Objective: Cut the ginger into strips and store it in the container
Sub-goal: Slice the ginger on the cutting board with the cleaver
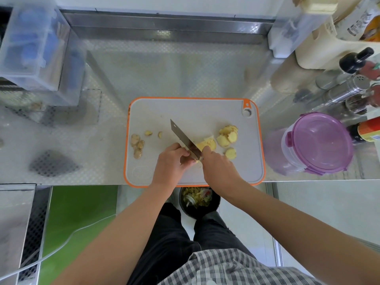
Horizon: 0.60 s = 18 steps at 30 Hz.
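Note:
A grey cutting board with an orange rim (185,112) lies on the steel counter. My left hand (171,163) grips the handle of a cleaver (181,134), whose blade points away to the upper left. Just right of the blade sits a stack of ginger slices (207,144), and my right hand (219,168) holds its near end with curled fingers. Several cut ginger slices (228,136) are piled further right, with one slice (230,153) lying apart. A clear round container with a purple lid (320,145) stands shut to the right of the board.
Ginger peel scraps (137,145) lie at the board's left side. Bottles and shakers (349,89) crowd the back right. A clear storage box (35,44) stands at the back left. A black bin with vegetable scraps (197,199) sits on the floor below the counter edge.

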### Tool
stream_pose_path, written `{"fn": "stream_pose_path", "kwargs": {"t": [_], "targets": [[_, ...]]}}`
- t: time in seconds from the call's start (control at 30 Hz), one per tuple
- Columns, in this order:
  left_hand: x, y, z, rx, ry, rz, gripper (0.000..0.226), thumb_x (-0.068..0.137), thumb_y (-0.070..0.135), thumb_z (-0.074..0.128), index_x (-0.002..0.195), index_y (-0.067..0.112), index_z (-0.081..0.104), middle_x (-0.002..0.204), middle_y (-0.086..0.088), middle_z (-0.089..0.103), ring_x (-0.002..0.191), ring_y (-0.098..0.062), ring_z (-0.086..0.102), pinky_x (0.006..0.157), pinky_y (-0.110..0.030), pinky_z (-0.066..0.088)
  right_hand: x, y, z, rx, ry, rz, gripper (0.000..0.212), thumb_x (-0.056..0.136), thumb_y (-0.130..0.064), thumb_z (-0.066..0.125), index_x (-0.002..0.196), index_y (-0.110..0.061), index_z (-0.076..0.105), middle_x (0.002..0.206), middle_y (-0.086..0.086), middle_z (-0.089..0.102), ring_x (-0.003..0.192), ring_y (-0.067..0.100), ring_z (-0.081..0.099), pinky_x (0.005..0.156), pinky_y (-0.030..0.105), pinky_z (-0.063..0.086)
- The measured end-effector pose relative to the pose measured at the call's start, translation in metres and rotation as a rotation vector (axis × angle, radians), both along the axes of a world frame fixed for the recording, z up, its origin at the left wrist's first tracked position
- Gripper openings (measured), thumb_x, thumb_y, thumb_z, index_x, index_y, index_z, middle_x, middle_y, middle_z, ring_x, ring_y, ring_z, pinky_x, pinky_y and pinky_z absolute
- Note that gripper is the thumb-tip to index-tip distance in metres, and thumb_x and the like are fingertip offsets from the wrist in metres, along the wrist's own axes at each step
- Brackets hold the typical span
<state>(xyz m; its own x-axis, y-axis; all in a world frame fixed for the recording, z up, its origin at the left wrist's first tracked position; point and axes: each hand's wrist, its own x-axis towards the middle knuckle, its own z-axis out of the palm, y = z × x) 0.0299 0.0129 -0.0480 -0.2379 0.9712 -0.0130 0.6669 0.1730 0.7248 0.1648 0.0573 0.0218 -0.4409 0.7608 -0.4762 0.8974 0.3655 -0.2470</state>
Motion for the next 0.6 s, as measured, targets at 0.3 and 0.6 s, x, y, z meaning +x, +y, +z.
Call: {"fn": "stream_pose_path", "kwargs": {"t": [0.3,0.6], "targets": [[0.001,-0.002,0.002,0.006,0.022,0.000,0.022,0.062,0.011,0.087,0.074,0.003,0.071,0.074,-0.007,0.063,0.060,-0.024,0.060,0.055,-0.031,0.049,0.005,-0.001,0.007,-0.005,0.016,0.027,0.025,0.087,0.008,0.037,0.101,-0.012,0.036,0.066,-0.002,0.032,0.060,0.021,0.040,0.055,0.033,0.033],[0.001,-0.002,0.000,0.015,0.029,-0.015,0.021,0.065,0.012,0.086,0.077,0.004,0.071,0.075,-0.006,0.062,0.062,-0.024,0.059,0.057,-0.031,0.048,0.015,-0.009,0.004,-0.015,-0.043,0.024,0.025,0.088,0.008,0.039,0.102,-0.012,0.035,0.067,-0.003,0.034,0.054,0.016,0.036,0.052,0.030,0.032]]}}
